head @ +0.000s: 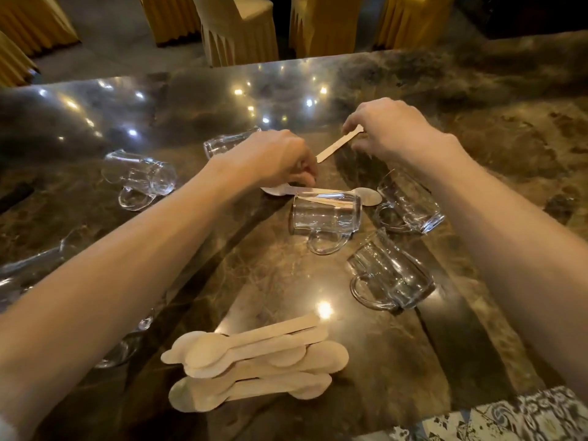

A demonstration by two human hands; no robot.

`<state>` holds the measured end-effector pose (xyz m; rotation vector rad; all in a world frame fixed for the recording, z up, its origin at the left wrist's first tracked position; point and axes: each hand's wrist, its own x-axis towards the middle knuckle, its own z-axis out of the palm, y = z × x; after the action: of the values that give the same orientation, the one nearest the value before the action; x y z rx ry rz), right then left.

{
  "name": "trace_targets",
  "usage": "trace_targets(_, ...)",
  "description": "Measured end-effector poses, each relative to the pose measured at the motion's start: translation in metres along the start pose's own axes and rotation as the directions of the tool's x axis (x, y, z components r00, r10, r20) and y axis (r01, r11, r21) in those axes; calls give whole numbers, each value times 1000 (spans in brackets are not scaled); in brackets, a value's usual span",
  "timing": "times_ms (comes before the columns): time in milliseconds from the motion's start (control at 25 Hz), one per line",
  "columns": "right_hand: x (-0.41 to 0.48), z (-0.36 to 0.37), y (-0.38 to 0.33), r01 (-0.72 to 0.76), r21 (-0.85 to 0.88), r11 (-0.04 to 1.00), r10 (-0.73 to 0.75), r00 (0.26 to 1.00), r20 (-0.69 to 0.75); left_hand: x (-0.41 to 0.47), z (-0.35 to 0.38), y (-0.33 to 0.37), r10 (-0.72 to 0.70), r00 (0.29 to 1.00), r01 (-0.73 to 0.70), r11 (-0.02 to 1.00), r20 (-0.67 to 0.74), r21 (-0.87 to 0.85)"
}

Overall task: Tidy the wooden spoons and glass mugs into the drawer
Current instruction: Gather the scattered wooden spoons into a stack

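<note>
Currently right hand (pixel 386 128) pinches far end of a spoon (pixel 337 146) whose long axis slants toward left hand (pixel 276 157); left fingers close on another spoon (pixel 280 190) behind the mug (pixel 326 214).

We see a pale wooden spoon (pixel 337 144) pinched at its handle end by our right fingers (pixel 351 127); another spoon (pixel 286 190) lies under our left fingers (pixel 305 178). Clear glass mugs (pixel 324 214) lie toppled just nearer, a spoon stack (pixel 254 361) well nearer.
</note>
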<state>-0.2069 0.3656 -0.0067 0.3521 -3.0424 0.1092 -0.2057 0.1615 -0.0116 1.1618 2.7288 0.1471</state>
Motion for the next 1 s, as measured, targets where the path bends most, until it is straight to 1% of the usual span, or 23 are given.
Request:
trace_targets(120,13,10,3,43,-5,999,-42,999,27,18,0,7,70,997,-68,997,44,-45)
trace_targets(240,21,18,6,57,-7,998,-56,997,48,34,0,14,145,984,-144,989,106,-11)
trace_targets(400,24,27,9,87,-21,996,-86,995,49,42,0,20,137,973,-142,990,188,13)
trace_targets(520,23,30,9,117,-11,993,-118,993,-7,41,-3,24,141,972,-145,989,187,7)
trace_targets(680,24,28,8,145,-31,989,-144,989,12,39,-5,25,135,973,-140,990,185,14)
trace_targets(800,22,28,9,203,-67,977,-204,979,4,36,-7,23,123,977,-125,992,176,2)
trace_targets(880,21,29,9,240,-100,966,-242,970,-3,33,-10,21,120,981,-121,993,155,-1)
trace_targets(1000,20,27,8,253,-96,963,-257,966,-23,28,-16,18,116,987,-120,992,113,29)
